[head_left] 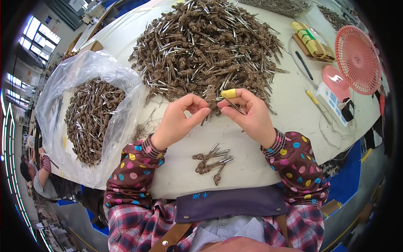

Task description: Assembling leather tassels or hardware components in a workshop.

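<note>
my left hand (pixel 178 119) and right hand (pixel 247 115) meet over the middle of the tabletop (pixel 289 105), just at the near edge of the big heap of knotted cords (pixel 205 46). both grips are pinched together on one knotted brown cord (pixel 211 98), and my right fingers also clamp a thin metal tool (pixel 235 106). i judge it best to keep the knot steady with my left thumb and work the tool tip in small moves. three done pieces (pixel 212 161) lie toward the near edge, the bagged ones (pixel 90 119) at the left edge.
</note>
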`<state>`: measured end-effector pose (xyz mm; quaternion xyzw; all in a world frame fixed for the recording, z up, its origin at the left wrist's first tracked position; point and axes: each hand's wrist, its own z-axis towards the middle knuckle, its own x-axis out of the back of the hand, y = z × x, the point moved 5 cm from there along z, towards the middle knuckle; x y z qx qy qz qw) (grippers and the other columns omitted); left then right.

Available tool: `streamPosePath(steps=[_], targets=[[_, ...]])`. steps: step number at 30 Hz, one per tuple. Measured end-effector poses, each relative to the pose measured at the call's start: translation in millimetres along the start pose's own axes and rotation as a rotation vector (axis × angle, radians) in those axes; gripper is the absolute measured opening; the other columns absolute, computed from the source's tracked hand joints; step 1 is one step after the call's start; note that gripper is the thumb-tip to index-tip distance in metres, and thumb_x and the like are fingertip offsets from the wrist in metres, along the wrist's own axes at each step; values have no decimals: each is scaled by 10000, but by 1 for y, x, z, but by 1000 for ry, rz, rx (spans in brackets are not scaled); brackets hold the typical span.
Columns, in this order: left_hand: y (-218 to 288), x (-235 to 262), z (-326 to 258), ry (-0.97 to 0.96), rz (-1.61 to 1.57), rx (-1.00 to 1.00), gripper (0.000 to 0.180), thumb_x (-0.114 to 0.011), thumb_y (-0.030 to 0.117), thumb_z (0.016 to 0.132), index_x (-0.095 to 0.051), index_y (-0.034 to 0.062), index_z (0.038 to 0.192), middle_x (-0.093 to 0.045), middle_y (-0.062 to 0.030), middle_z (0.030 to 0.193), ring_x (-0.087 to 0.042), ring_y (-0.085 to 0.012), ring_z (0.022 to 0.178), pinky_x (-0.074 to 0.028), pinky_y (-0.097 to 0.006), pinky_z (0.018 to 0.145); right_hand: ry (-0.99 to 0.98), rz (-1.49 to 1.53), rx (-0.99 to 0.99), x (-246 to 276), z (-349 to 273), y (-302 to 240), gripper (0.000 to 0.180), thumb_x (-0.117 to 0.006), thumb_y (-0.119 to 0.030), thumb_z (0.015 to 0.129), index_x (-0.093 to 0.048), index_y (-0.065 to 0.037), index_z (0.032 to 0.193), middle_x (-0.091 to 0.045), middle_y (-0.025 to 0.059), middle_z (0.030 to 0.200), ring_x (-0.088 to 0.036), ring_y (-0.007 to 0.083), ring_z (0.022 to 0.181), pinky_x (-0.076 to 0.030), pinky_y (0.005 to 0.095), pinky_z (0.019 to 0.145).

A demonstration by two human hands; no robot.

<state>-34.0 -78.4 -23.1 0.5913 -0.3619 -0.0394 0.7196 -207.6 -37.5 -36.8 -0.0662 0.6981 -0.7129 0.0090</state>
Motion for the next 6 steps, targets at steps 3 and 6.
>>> streamPosePath(steps=[3,6], targets=[[6,-18,10,126,-141,-107,129,-661,88,854,-584,14,925,-600,4,867,-542,-72,786,-443,-219,736,137,304,103,-1,0,0,373,-688,-45,825,-520,22,1151,-635,84,1040,-592,70,856,-487,191,705],[8,-29,12,160,-140,-113,144,-669,106,854,-584,16,927,-604,6,881,-556,-72,841,-442,-214,779,152,299,141,3,4,8,382,-682,-48,829,-511,13,1165,-640,89,1047,-592,98,946,-490,210,796]])
